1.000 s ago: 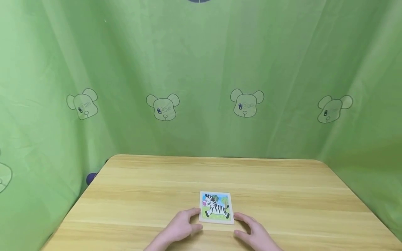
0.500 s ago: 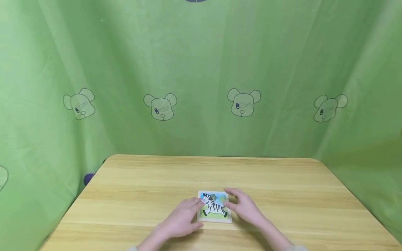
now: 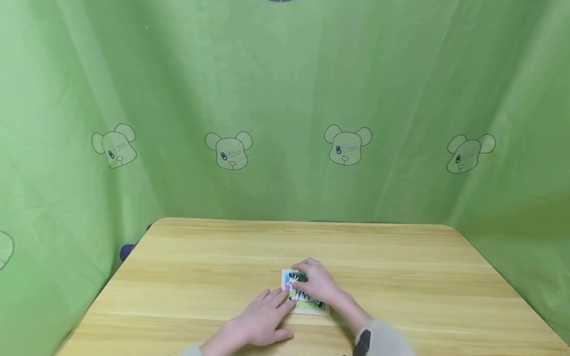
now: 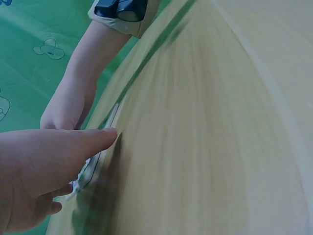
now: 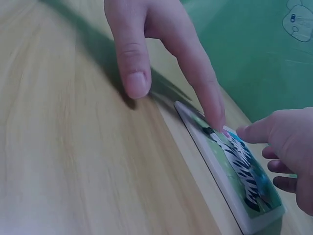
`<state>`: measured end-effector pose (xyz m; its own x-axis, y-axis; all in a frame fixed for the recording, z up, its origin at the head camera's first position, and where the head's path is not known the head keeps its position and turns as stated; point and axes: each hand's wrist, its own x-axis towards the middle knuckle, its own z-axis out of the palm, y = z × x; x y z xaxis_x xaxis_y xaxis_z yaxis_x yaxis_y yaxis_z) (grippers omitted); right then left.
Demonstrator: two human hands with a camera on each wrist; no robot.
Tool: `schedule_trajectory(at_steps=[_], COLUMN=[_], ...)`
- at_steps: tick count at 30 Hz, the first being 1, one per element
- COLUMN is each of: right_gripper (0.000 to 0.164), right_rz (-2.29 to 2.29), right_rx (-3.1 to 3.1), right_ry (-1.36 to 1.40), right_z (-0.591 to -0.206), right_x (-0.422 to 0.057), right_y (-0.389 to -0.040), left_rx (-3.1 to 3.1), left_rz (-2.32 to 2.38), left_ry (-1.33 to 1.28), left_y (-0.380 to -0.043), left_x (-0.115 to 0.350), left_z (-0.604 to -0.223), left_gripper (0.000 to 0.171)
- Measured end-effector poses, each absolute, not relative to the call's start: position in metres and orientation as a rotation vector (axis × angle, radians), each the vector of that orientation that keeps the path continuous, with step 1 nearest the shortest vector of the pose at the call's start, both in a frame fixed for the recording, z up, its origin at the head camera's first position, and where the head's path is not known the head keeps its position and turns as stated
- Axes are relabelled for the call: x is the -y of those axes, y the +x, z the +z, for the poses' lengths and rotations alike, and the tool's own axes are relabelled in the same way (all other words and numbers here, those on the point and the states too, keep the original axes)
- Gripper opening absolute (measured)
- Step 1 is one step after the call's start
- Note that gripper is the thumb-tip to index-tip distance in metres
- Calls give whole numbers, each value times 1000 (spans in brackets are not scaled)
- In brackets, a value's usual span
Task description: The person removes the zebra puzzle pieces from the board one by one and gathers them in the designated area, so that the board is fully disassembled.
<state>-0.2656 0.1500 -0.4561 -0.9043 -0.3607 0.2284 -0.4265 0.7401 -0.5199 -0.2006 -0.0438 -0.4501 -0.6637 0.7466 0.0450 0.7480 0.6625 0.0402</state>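
Note:
A small square zebra picture board (image 3: 307, 307) with a pale frame lies on the wooden table. My left hand (image 3: 265, 319) lies along its left side, fingers extended; in the right wrist view the left index fingertip (image 5: 215, 120) rests on the picture by the zebra's pink muzzle. The left thumb (image 4: 100, 140) points out over the table. Over the board's upper right part hovers my right hand (image 3: 317, 283), its thumb (image 5: 252, 131) near the zebra's head and its other fingers bent loosely past the far edge. Thumb and fingers stand apart, and the hand hides part of the picture.
The table (image 3: 200, 262) stretches out on both sides of the board. Behind it hangs a green curtain (image 3: 285, 188) with bear-head outlines. A dark purple object (image 3: 126, 252) shows beyond the table's left edge.
My right hand has moved from the board's right edge up and left over the picture. The left hand's fingers have come onto the board's left side. The board stays in place.

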Motion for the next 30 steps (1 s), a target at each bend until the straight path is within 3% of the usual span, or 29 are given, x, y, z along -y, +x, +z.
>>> schedule_trajectory(at_steps=[20, 30], right_gripper=[40, 34], right_rz=[656, 867], right_rx=[2890, 2971], right_ry=[736, 749], right_z=[-457, -456], right_x=[-143, -142], right_y=[-274, -284], left_rx=[2867, 2849], left_rz=[-106, -118], left_ry=[-1273, -1284], left_y=[-200, -204], left_x=[46, 47], left_z=[-458, -459], left_gripper=[63, 62])
